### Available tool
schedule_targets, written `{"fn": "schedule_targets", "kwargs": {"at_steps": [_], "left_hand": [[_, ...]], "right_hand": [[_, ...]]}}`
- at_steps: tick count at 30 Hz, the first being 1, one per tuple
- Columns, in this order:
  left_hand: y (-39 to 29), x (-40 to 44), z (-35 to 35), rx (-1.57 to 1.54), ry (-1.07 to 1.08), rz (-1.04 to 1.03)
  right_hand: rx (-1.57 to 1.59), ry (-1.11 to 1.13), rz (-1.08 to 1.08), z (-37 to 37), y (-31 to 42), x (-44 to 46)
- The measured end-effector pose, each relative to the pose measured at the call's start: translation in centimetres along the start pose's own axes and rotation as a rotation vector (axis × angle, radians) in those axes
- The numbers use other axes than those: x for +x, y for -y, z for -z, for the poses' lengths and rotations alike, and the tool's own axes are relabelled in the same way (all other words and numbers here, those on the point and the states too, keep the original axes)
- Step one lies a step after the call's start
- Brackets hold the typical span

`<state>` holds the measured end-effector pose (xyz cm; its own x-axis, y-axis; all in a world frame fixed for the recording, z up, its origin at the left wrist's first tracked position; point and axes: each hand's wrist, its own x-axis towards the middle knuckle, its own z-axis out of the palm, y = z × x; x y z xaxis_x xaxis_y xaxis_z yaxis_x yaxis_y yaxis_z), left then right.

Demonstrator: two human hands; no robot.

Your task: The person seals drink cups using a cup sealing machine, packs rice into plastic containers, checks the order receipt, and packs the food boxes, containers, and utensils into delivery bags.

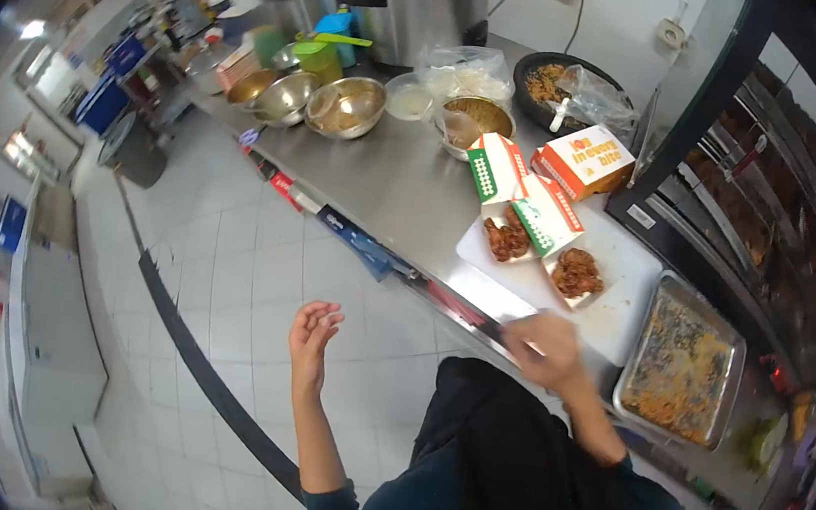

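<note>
My left hand is raised over the tiled floor, away from the counter, its fingers loosely curled and apart with nothing between them. At the counter's front edge, my right hand is bent inward and blurred; a small light-coloured item shows at its fingers, too unclear to name. Just beyond it, a white cutting board bears two open boxes with fried pieces, one box nearer the right hand and another to its left. A closed orange and white box sits behind them.
A crumb-covered metal tray lies right of the board, beside a glass display case. Metal bowls, a black pan and large cookers stand farther back. A bin is on the floor at left.
</note>
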<state>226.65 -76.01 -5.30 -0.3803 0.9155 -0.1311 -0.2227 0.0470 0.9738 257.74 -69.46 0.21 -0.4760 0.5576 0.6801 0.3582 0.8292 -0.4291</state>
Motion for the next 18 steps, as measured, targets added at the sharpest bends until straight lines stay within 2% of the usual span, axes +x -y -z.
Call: {"fn": "schedule_targets", "kwargs": {"at_steps": [3, 4, 7, 13, 18], "left_hand": [[0.1, 6.2, 4.9, 0.009, 0.03, 0.023], [0.1, 8.2, 6.4, 0.009, 0.023, 0.027], [-1.2, 13.5, 11.3, 0.176, -0.103, 0.041], [-2.8, 20.7, 24.8, 0.013, -0.41, 0.095], [0.1, 26.2, 38.0, -0.233, -0.683, 0.107]], "right_hand": [[0.093, 0.243, 0.053, -9.7, 0.5, 5.0], [0.109, 0.209, 0.108, -13.5, 0.0, 6.1], [0.308, 0.306, 0.125, -21.2, -0.6, 13.4], [0.555, 0.469, 0.274, -35.7, -2.8, 30.1], [0.507, 0.469, 0.337, -47.0, -4.1, 42.6]]}}
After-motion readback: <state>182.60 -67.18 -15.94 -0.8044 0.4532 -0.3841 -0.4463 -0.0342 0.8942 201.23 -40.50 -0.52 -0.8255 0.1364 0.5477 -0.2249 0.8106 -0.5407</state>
